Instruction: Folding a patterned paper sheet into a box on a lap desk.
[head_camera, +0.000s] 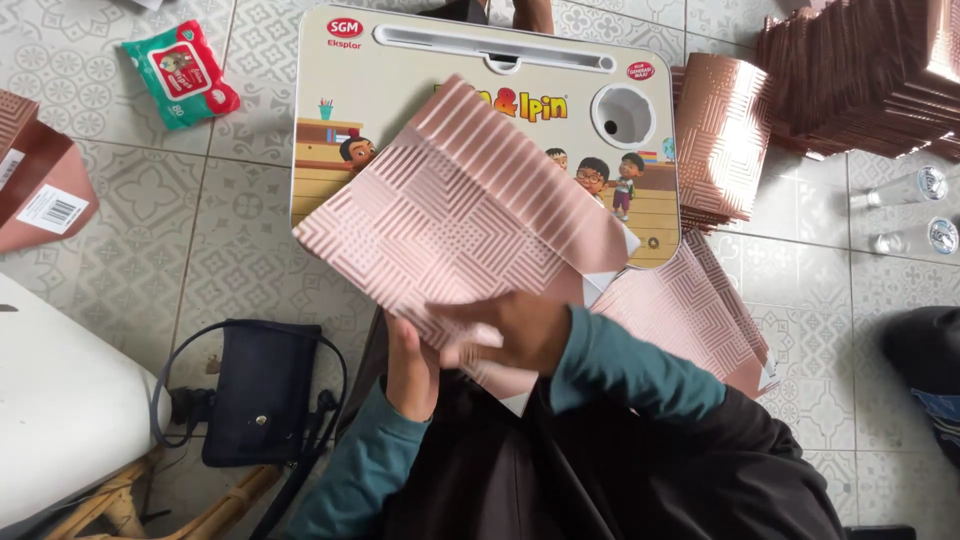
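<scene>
Fingers of the right hand (520, 330) lie curled over the near edge of the pink patterned sheet (450, 225), thumb and fingertips closed on the paper and pressing it down. The left hand (412, 368) comes up from beneath the same edge; its fingers are hidden behind the sheet, so the grip on that side cannot be confirmed, though the hand appears to support the underside. The sheet, a rose-coloured card with a geometric foil pattern, rests tilted across the small lap table (330, 130), whose top carries a cartoon print and a round cup recess. Judged from the angled flap at the upper right and the white underside showing at the near corner, the step in hand is a fold or crease along the near edge. The next move calls for aligning both edges squarely and holding the sheet flat on the table before pressure is applied. A second patterned piece (700, 310) lies just beside the right forearm. Stacks of similar pieces (720, 130) stand to the right of the table. A black pouch (255, 390) and a wipes packet (180, 72) lie on the tiled floor at left.
</scene>
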